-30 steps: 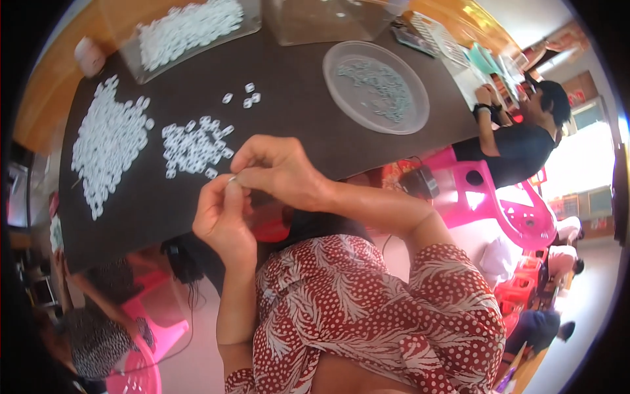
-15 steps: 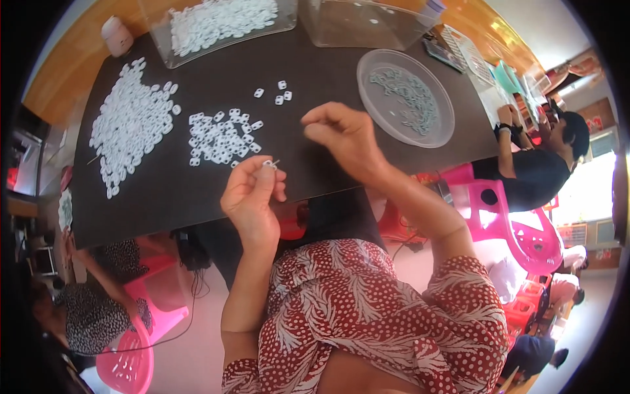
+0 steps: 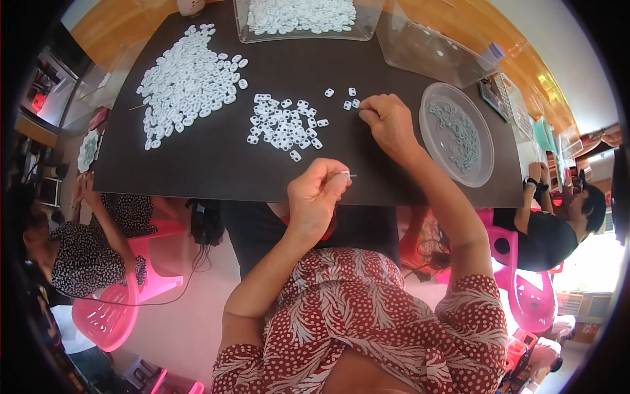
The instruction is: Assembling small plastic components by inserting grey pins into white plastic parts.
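Observation:
My left hand (image 3: 314,200) is pinched near the table's front edge on a small white plastic piece (image 3: 345,174), with a thin metal pin (image 3: 354,175) sticking out of it to the right. Farther out, my right hand (image 3: 392,128) has its fingers bunched together beside a few small white two-hole pieces (image 3: 348,104); whatever is between its fingertips is hidden. A pile of the same two-hole pieces (image 3: 282,125) lies left of that hand. To its right, a round clear plastic tray (image 3: 487,172) holds many small grey-green pins (image 3: 456,131).
A large pile of white oval pieces (image 3: 190,85) covers the table's left side. At the back stand a clear bin (image 3: 308,37) of white pieces and another clear bin (image 3: 426,59). People sit on both sides, one in black (image 3: 548,240) at the right, near pink chairs (image 3: 531,295).
The view has shifted, so the table's things appear farther right. My right hand has moved from above the table's middle to beside the few loose two-hole pieces. My left hand keeps its pinch.

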`<action>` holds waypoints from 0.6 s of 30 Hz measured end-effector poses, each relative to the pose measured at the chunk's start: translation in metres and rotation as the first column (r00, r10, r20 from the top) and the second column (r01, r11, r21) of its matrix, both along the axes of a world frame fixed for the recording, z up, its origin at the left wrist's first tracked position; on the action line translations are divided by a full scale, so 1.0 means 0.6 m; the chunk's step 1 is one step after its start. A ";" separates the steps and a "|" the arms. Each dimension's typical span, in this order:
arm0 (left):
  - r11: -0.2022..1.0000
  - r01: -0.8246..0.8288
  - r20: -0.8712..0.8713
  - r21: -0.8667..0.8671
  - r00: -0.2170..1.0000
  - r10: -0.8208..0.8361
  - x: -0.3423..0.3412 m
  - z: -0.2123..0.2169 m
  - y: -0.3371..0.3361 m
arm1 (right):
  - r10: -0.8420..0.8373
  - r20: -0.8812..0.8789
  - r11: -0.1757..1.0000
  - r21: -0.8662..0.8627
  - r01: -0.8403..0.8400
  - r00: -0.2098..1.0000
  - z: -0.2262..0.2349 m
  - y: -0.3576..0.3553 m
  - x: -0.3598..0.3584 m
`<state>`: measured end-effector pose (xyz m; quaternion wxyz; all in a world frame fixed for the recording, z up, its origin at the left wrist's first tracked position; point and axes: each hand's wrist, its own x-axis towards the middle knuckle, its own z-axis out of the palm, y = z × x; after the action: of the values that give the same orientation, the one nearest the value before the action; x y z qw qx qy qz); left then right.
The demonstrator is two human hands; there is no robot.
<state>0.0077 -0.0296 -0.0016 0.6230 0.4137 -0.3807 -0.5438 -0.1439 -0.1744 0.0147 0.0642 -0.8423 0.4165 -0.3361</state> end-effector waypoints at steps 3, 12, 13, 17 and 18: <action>0.999 0.042 0.099 -0.013 0.994 -0.041 0.010 -0.002 -0.014 | -0.033 -0.013 0.999 -0.032 0.032 0.999 -0.003 -0.013 -0.001; 0.998 0.041 0.331 -0.045 0.943 -0.024 0.053 0.007 -0.070 | -0.128 -0.062 0.992 0.008 0.129 0.990 0.010 -0.040 0.005; 0.998 0.039 0.304 -0.048 0.952 -0.022 0.058 0.004 -0.069 | -0.116 -0.059 0.993 0.006 0.116 0.992 0.014 -0.040 0.016; 0.994 0.064 0.117 -0.094 0.992 -0.052 0.056 0.014 -0.044 | 0.096 0.008 0.995 0.022 -0.096 0.995 0.027 -0.045 0.070; 0.996 0.039 0.035 -0.078 0.999 -0.036 0.055 0.019 -0.031 | 0.143 0.023 0.988 0.059 -0.144 0.989 0.028 -0.048 0.092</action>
<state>0.0406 -0.0484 0.0098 0.6220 0.3907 -0.4201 -0.5329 -0.0887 -0.2031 0.0318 0.1176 -0.8646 0.3642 -0.3255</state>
